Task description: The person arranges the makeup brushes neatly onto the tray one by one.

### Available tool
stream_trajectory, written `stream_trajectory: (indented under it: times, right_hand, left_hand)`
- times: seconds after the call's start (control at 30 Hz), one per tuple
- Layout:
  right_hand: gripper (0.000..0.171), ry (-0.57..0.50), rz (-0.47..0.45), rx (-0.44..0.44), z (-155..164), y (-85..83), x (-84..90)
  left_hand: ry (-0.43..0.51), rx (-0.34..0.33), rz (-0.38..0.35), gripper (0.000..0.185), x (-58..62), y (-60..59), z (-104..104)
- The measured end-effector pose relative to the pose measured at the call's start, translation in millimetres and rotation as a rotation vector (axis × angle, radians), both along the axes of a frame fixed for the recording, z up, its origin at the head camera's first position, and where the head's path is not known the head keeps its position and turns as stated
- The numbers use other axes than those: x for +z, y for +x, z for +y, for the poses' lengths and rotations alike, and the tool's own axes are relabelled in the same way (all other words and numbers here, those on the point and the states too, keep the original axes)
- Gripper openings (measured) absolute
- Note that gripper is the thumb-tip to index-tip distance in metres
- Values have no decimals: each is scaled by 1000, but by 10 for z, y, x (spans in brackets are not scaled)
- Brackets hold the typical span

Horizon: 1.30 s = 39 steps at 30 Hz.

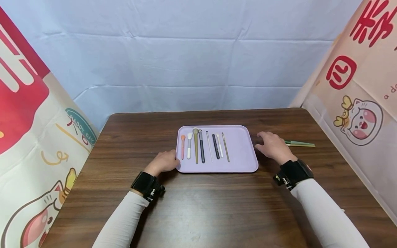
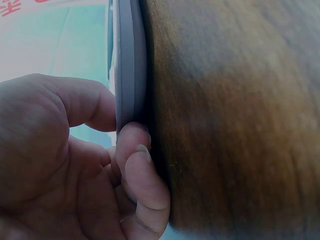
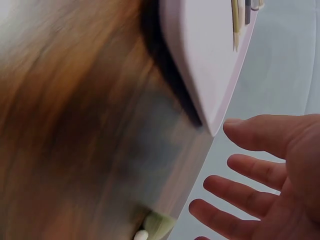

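Observation:
A lilac tray (image 1: 243, 151) lies on the wooden table, bearing a row of several makeup brushes, among them an orange-pink brush (image 1: 182, 146), an olive brush (image 1: 196, 146) and a dark grey brush (image 1: 202, 148). At the tray's left edge my left hand (image 1: 162, 162) pinches the rim; in the left wrist view the thumb is over the tray edge (image 2: 131, 65) and curled fingers are at its underside. My right hand (image 1: 274, 146) hovers just off the tray's right side, fingers spread and holding nothing. Beyond it lie slim green-handled brushes (image 1: 300, 143), their near ends hidden by that hand.
The brown table (image 1: 198, 210) extends on all sides of the tray. A pale blue cloth (image 1: 186, 69) hangs behind it. Printed cloths stand at the left (image 1: 34, 144) and right (image 1: 356, 148).

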State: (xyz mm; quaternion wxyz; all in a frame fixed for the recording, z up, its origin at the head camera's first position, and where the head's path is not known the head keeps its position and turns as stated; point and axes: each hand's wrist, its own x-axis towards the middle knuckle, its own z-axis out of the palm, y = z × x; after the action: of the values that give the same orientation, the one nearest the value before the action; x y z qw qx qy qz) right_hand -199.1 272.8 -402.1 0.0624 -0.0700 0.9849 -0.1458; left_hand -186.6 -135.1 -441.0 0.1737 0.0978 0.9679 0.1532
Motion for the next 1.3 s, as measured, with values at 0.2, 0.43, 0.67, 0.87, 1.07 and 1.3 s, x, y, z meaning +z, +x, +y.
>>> stream_trajectory:
  times: [0.2,0.43,0.67,0.87,1.07,1.3]
  right_hand:
    - [52,-4,0,-23,154,72,-7]
    - [50,6,7,-25,289,124,-30]
    - [51,21,2,-37,419,147,-43]
    - [51,25,8,-46,517,171,-42]
    - [51,31,1,-74,625,197,-42]
    - [51,28,11,-79,781,219,-69]
  left_hand:
    - [4,-9,5,28,-19,-10,6]
    - [2,-9,1,30,-14,-11,10]
    - [1,-2,-5,32,-13,-14,9]
    - [4,-5,-2,31,-11,-11,6]
    - [8,1,-11,31,-18,-16,-1]
    - [4,-1,-10,32,-28,-20,-8]
